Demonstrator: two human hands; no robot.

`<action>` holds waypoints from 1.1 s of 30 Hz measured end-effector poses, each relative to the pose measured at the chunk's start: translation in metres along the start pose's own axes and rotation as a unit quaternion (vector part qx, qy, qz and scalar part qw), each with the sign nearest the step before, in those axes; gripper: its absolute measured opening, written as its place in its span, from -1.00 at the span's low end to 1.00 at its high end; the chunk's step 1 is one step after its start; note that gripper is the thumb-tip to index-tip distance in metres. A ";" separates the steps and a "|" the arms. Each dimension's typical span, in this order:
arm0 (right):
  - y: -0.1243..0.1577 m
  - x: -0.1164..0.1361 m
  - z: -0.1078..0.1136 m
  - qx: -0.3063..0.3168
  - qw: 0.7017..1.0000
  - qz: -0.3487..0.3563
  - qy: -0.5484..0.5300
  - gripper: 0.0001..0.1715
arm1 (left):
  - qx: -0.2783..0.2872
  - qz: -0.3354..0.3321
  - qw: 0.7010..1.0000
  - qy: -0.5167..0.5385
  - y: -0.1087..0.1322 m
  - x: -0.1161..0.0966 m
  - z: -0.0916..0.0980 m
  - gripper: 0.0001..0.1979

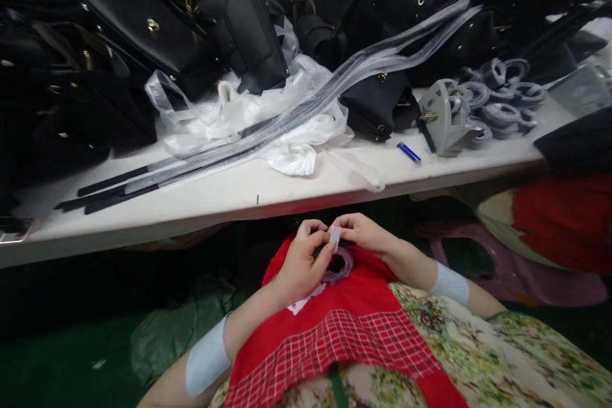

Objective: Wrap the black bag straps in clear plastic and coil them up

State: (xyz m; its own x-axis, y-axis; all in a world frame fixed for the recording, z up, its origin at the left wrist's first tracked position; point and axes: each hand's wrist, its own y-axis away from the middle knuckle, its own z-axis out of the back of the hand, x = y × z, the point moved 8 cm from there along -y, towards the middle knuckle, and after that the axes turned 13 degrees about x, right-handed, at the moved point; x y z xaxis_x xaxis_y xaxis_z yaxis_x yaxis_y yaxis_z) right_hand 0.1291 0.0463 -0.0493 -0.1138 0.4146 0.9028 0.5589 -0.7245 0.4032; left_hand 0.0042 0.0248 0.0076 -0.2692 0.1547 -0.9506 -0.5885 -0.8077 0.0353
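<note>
My left hand and my right hand meet over my lap, in front of the table edge. Their fingertips pinch a small whitish piece between them. Just below it, a purplish ring-shaped roll rests on the red apron, partly hidden by my left hand. The fingers of both hands are bent and closed.
A white table runs across in front, bearing black bags, plastic-wrapped straps, white wrapping, a blue object, a grey dispenser and several rolls. A pink stool stands at right, beside red cloth.
</note>
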 end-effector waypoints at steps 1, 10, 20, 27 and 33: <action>0.001 0.005 0.001 -0.016 1.000 0.011 0.015 -0.74 | -0.001 0.010 1.000 0.002 -0.001 0.002 -0.001 -0.82; 0.011 0.048 0.011 -0.049 0.975 0.025 0.214 -0.76 | -0.005 -0.027 1.000 0.003 0.002 -0.006 -0.002 -0.81; -0.004 0.017 -0.007 0.091 0.991 -0.030 0.091 -0.69 | 0.033 -0.039 0.999 -0.016 0.000 -0.008 -0.006 -0.82; 0.005 0.039 -0.012 -0.043 0.946 0.085 0.309 -0.89 | -0.004 0.002 1.000 0.029 0.003 0.004 0.000 -0.84; 0.009 0.039 -0.015 -0.080 0.926 0.094 0.355 -0.88 | -0.034 0.003 0.999 0.033 0.003 0.005 0.000 -0.83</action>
State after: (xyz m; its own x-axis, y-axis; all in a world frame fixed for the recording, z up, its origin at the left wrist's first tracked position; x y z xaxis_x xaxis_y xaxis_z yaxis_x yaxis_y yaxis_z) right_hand 0.1170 0.0476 -0.0084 -0.5707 -0.1536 0.8067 0.5015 -0.8431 0.1942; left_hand 0.0009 0.0234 0.0026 -0.2215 0.1139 -0.9685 -0.5330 -0.8458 0.0224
